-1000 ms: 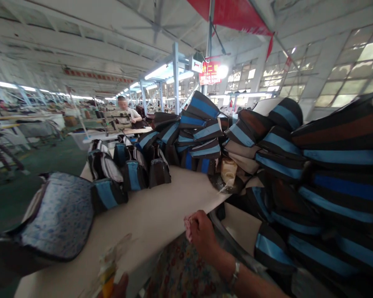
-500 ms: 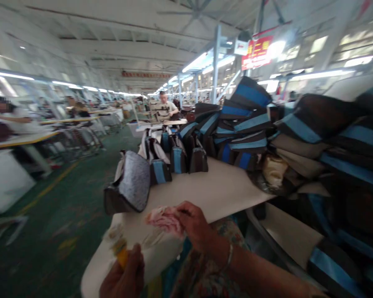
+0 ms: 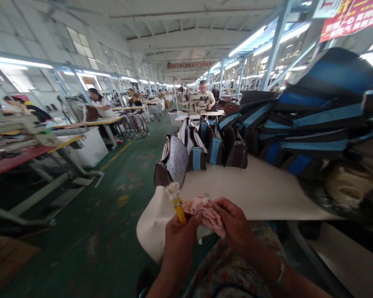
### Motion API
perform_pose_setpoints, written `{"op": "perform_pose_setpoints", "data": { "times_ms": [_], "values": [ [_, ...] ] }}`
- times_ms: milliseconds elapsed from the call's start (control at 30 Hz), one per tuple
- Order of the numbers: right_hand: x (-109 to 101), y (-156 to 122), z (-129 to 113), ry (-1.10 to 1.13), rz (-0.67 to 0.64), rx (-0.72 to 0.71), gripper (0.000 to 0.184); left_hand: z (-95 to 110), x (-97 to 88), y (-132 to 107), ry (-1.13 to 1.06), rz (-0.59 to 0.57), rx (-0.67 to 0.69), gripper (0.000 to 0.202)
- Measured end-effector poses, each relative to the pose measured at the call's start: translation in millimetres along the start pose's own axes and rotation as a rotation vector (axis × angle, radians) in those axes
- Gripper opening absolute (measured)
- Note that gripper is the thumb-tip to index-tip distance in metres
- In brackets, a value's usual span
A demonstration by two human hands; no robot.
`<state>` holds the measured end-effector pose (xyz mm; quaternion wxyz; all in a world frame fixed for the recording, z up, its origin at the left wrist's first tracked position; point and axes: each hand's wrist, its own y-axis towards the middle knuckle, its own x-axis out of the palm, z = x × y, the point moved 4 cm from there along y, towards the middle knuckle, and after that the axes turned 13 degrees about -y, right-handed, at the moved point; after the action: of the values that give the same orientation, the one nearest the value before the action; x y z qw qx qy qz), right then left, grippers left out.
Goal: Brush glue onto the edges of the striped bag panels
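A: Where are the hands, going by the table [image 3: 245, 194]?

B: Both are above its near edge, close together. The left hand [image 3: 180, 238] is wrapped around the yellow handle of a brush [image 3: 179, 211], and the brush stands nearly upright with its pale bristles on top

A: And the right hand [image 3: 236, 225]?

B: Its thumb and fingers are pinched on a crumpled pink rag [image 3: 209, 214]. The rag is just beside the brush, also over the table's near edge. The left thumb lies against it, but I can't tell whether that hand grips the rag too

A: What's on the table itself?

B: A row of bags [image 3: 216, 151] stands along the far side, some dark with blue stripes. At the left end of the table is a patterned bag [image 3: 178, 157]. A tall pile of bags [image 3: 317, 120] fills the right part, and in front of that, at the table's right end, there's a yellowish tub [image 3: 349, 186], rather blurred

A: Anyone around?

B: A person in a pale top [image 3: 210, 99] is at a sewing machine beyond the table. Green floor [image 3: 118, 231] runs along the table's left, with a cardboard box [image 3: 12, 263] well apart from it
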<state>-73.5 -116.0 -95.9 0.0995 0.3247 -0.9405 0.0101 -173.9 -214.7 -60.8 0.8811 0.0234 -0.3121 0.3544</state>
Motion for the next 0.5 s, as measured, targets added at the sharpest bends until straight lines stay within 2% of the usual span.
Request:
{"op": "perform_pose_setpoints", "data": {
  "times_ms": [100,167,200,233,367,433,500],
  "values": [
    [-10.4,-5.9,-16.0,-0.354,0.107,-0.251,0.024,-3.7,-5.6,5.3,0.018,0.043,0.009,0.032],
    [-9.0,-10.2,-30.9,-0.582,0.09,-0.468,0.023,-5.5,-7.4,7.5,0.028,0.057,0.01,0.034],
    [-6.9,-11.1,-35.5,-0.662,0.058,-0.525,0.022,-5.9,-6.7,7.8,0.035,0.053,0.007,0.035],
    [-4.7,-10.3,-37.2,-0.709,0.008,-0.526,0.021,-5.8,-5.0,7.6,0.042,0.039,0.006,0.035],
    [-3.9,-1.2,-29.4,-0.611,-0.144,-0.29,0.022,-2.3,7.2,4.4,0.063,-0.099,-0.042,0.032],
    [-7.8,2.6,-27.6,-0.57,-0.137,-0.266,0.027,-0.4,11.0,4.4,0.072,-0.157,-0.092,0.03],
    [-15.0,5.9,-28.3,-0.53,-0.058,-0.268,0.032,1.4,11.7,7.4,0.073,-0.197,-0.123,0.028]
  ]
}}
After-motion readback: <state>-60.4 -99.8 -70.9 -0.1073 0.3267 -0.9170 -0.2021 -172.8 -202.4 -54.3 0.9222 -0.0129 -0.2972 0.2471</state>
